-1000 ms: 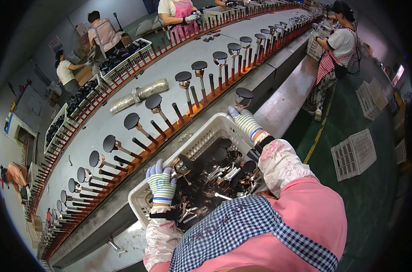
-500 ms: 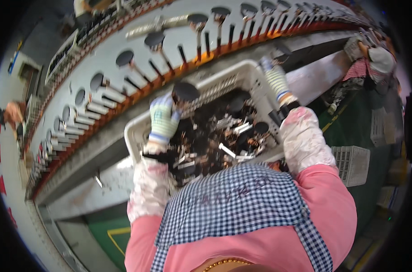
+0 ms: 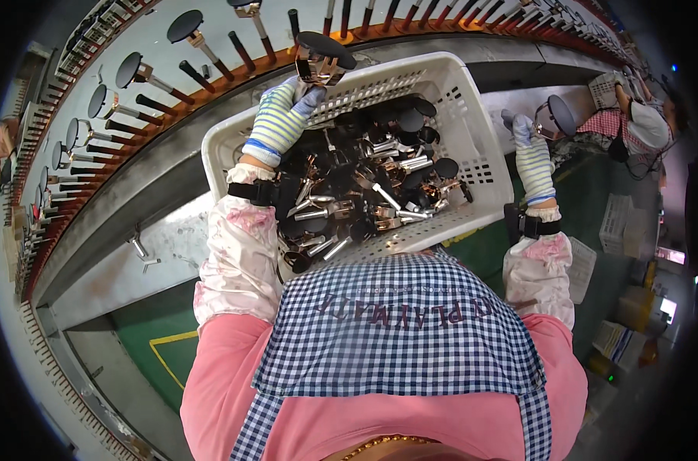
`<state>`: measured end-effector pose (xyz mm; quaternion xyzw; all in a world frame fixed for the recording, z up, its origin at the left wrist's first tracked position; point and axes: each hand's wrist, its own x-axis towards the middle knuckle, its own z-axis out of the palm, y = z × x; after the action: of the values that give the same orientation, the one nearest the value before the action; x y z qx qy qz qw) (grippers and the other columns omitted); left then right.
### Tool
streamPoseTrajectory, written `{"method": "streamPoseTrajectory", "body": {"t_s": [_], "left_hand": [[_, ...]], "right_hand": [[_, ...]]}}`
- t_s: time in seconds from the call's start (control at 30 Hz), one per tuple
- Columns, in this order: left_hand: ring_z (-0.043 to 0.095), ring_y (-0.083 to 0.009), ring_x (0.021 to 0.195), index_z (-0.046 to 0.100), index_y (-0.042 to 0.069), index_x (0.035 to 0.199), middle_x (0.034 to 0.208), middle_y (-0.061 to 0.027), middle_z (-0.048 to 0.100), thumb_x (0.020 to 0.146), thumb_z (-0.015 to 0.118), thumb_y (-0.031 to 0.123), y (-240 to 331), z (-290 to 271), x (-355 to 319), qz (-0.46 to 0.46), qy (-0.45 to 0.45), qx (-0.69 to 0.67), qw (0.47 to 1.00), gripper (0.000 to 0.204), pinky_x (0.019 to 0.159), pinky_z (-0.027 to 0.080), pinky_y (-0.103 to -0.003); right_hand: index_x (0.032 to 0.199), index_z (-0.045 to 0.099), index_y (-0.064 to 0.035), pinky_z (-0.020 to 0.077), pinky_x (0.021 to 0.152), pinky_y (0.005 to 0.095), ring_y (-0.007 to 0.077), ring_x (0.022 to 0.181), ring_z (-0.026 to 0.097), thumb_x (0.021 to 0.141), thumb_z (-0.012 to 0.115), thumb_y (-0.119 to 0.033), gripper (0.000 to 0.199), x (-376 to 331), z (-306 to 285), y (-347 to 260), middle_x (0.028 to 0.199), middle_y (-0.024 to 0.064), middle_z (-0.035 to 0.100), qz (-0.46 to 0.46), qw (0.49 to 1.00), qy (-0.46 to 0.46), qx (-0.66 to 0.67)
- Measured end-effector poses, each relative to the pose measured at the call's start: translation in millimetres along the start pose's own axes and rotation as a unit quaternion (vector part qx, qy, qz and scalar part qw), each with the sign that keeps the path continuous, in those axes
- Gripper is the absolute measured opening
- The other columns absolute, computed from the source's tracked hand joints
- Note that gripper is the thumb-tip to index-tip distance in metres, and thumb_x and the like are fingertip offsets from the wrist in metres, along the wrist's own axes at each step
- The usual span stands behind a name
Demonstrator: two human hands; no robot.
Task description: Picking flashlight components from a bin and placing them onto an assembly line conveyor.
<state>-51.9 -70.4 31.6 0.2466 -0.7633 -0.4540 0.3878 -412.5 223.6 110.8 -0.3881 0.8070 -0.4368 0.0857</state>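
Note:
My left hand [image 3: 276, 127], in a striped knit glove, grips a copper-coloured metal fitting with a black round disc [image 3: 323, 52] on top. It is held over the far left rim of a white plastic basket [image 3: 214, 150]. Beyond the basket's right side, my right hand [image 3: 535, 161], gloved alike, is closed on a second copper-coloured fitting with a black disc [image 3: 558, 117]. Inside the basket lies a jumbled pile of similar fittings [image 3: 379, 177], with black discs, copper-coloured brackets and silver tubes.
Along the far side curves a conveyor with an orange-brown edge [image 3: 203, 100], carrying upright black rods and several disc-topped fittings [image 3: 134, 71]. A metal ledge [image 3: 164, 257] at left bears small silver parts. Another person [image 3: 644, 127] is at far right, near white crates [image 3: 614, 223].
My right hand has moved from the basket's far right corner out to the right, and its fitting now shows clearly. The left hand has risen slightly with its fitting. The view has shifted.

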Motion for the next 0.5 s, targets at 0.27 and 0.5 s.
{"method": "streamPoseTrajectory", "body": {"t_s": [0.27,0.5], "left_hand": [[0.069,-0.0284,0.077,0.071,0.001,0.11,0.084,-0.0148,0.074,0.097,0.069,0.047,-11,-17,0,-0.043,0.034,0.051,0.997,0.048,0.076,0.052,-0.039],[0.042,-0.0111,0.072,0.063,0.005,0.093,0.075,0.0028,0.051,0.1,0.07,0.037,-28,-50,-41,-0.064,0.049,0.144,0.986,0.033,0.067,0.041,-0.031]], "right_hand": [[0.123,0.07,-0.0007,0.0472,0.097,0.0404,0.0309,0.104,0.065,0.101,0.053,-0.063,0.068,-15,30,27,0.116,0.0174,0.073,0.015,0.999,-0.045,-0.005],[0.107,0.07,0.0005,0.0544,0.087,0.0358,0.0262,0.09,0.069,0.094,0.073,-0.025,0.029,-61,120,53,0.101,0.0135,0.075,-0.086,0.993,-0.038,-0.066]]}}
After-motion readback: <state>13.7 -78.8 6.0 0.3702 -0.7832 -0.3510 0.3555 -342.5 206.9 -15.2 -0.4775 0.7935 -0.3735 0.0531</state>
